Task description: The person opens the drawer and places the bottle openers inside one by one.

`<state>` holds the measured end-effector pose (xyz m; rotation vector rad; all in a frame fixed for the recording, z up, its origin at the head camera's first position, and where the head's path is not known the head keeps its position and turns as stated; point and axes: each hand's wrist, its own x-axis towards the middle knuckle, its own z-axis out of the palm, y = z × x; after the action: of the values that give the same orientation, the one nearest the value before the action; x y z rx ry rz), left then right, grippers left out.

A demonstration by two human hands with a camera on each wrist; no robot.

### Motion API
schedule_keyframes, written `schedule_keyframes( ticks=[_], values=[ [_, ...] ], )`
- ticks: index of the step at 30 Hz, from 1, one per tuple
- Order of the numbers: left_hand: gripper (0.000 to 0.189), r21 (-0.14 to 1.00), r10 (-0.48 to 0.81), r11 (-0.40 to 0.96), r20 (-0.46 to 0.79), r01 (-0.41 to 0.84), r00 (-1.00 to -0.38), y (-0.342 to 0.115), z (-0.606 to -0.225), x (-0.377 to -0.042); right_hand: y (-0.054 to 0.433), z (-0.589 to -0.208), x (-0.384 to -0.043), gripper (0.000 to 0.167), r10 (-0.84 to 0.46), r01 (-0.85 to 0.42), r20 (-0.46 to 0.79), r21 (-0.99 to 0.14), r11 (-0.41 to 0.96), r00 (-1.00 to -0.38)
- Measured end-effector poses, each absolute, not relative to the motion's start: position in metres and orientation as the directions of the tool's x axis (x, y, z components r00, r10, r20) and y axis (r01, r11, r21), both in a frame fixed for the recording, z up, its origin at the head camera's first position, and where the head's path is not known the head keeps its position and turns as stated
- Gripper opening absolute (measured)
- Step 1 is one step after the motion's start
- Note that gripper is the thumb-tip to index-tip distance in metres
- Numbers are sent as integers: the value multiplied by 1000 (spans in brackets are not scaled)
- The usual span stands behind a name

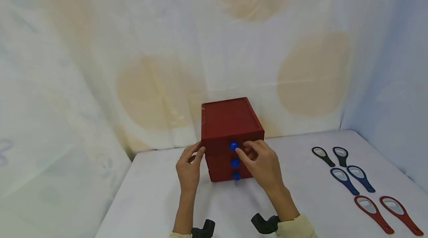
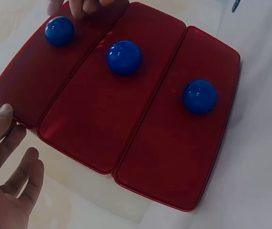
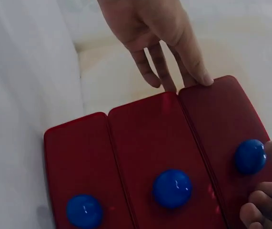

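A red drawer box (image 1: 227, 119) stands on the table, its three drawer fronts lined up, each with a round blue knob. Beside the top drawer is my left hand (image 1: 189, 169); its thumb lies on the left corner of the front and its forefinger behind that edge, as the left wrist view shows. My right hand (image 1: 264, 165) is at the top knob (image 1: 233, 145), thumb tip right at it, while the bent fingers stand off to its other side. The middle knob (image 2: 124, 57) and bottom knob (image 2: 200, 97) are untouched.
On the white table (image 1: 150, 193), several hand-mirror-shaped things with oval glass lie at the right in pairs: dark ones (image 1: 341, 157), blue ones (image 1: 362, 182) and red ones (image 1: 378, 215). A patterned curtain (image 1: 160, 44) hangs behind and beside the table.
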<state>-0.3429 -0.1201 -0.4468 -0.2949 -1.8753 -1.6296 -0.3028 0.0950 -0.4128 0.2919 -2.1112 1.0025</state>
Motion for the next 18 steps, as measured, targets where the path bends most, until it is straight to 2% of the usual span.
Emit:
schedule_keyframes(
  ticks=[6,18],
  values=[
    [28,805,-241,196,594,560,-768,-118,-444,-342,88,-413,-309,25,98,-478,687,-594,648,-720],
    [22,788,-233,182,616,588,-753,-117,-446,-344,85,-416,-308,20,115,-500,704,-600,625,-701]
  ],
)
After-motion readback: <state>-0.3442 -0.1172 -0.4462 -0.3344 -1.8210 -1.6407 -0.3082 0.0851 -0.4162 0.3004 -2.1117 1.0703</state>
